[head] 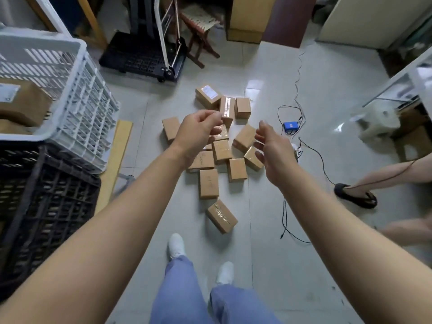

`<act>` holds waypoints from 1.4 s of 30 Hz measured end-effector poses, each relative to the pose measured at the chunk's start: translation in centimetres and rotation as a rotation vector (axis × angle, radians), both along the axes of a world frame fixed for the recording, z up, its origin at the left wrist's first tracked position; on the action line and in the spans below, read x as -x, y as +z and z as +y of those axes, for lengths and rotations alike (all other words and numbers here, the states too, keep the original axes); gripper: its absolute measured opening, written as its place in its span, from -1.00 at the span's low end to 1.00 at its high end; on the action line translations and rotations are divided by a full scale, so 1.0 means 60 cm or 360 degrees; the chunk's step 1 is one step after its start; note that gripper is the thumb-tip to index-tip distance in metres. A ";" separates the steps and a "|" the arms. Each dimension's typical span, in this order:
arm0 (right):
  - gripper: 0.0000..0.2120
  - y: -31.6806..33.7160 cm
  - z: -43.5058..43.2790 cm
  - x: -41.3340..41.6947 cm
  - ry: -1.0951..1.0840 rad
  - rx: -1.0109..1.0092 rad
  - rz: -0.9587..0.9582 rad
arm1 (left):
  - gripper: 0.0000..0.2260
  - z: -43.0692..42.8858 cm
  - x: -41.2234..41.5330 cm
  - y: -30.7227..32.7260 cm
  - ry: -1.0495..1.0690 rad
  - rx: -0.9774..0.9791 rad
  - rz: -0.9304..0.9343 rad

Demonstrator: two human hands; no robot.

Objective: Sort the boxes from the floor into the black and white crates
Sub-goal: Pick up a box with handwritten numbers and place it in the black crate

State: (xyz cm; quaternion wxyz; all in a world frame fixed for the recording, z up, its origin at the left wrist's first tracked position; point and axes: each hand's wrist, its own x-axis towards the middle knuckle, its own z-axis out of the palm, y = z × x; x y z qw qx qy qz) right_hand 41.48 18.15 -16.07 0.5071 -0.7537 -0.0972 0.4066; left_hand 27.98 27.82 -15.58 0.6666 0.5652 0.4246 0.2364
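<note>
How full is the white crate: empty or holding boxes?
Not empty: a labelled brown box lies inside the white crate. The frame edge cuts off the rest, so how full it is, cannot tell.

Left hand (198,129), right hand (273,150) and both forearms bare. Light blue-grey trousers (177,288) bottom centre, loose, creased. Plain white shoes (177,245), rounded toes, just above the hems.

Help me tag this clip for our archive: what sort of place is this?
Likely a small storeroom or parcel-packing back room: taped cardboard boxes lie strewn on the tiled floor, a white crate and a black crate sit at left, and a black trolley is parked behind.
</note>
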 end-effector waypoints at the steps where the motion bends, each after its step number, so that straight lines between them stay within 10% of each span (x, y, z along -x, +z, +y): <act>1: -0.55 -0.010 -0.002 -0.002 0.0004 0.0064 0.0001 | -0.87 -0.005 0.000 -0.012 0.0013 0.0009 0.0021; 18: -0.64 -0.330 0.042 -0.064 -0.0020 0.0505 0.0318 | -0.83 0.065 -0.073 -0.317 -0.0030 0.0249 0.0419; 42: -0.30 -1.117 -0.171 -0.132 -0.0382 0.1119 0.0992 | -0.58 -0.078 -0.179 -1.134 -0.0278 0.0491 0.1382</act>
